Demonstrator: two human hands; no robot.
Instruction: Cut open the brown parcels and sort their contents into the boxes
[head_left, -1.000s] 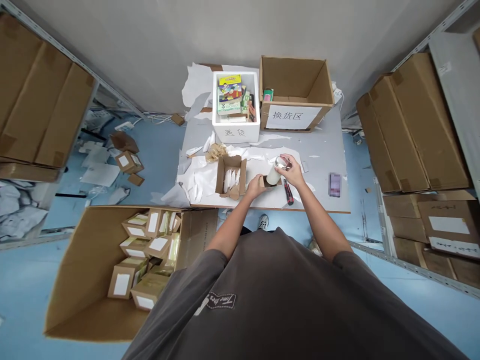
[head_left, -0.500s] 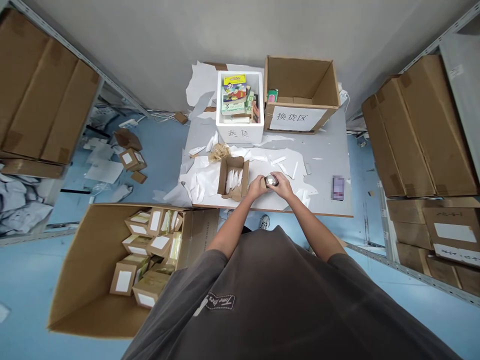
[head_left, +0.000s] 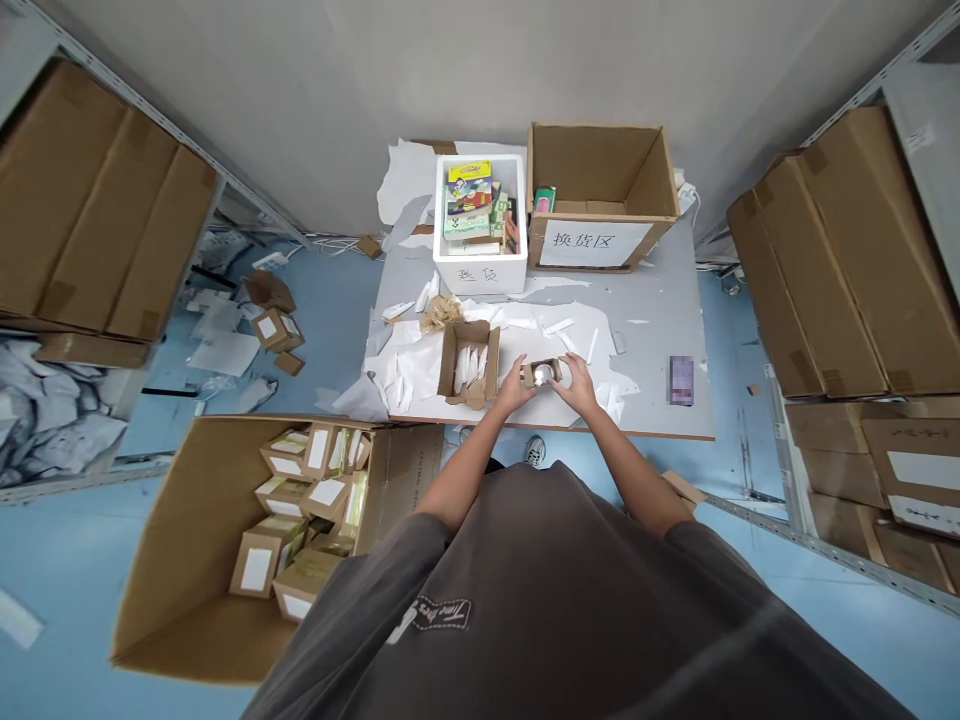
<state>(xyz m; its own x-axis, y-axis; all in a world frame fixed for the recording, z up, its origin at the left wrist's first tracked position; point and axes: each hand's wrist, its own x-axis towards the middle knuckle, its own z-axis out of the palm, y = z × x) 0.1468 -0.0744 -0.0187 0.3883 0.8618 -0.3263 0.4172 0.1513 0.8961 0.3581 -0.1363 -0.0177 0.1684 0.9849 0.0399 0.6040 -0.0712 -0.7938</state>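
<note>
A small open brown box (head_left: pixel 529 376) is between my hands at the table's front edge, with a shiny silvery round item (head_left: pixel 543 375) in its opening. My left hand (head_left: pixel 514 386) grips the box's left side, thumb and fingers bent round it. My right hand (head_left: pixel 576 384) is at the right side, its fingertips against the box and the item. Just left of my left hand stands an open cardboard box (head_left: pixel 492 366) holding white paper-like pieces. Crumpled brown paper (head_left: pixel 441 313) lies behind that box.
On the table (head_left: pixel 652 330) stand a white foam box (head_left: pixel 481 275) of packets and a large open carton (head_left: pixel 607 245). A phone-like item (head_left: pixel 681 381) lies right. A big carton (head_left: pixel 172 560) of small parcels is at lower left. Shelves flank both sides.
The silvery item now sits in the small box's opening, where before it was up between my hands. My right hand has shifted slightly right and its fingers are more spread. The view has shifted slightly.
</note>
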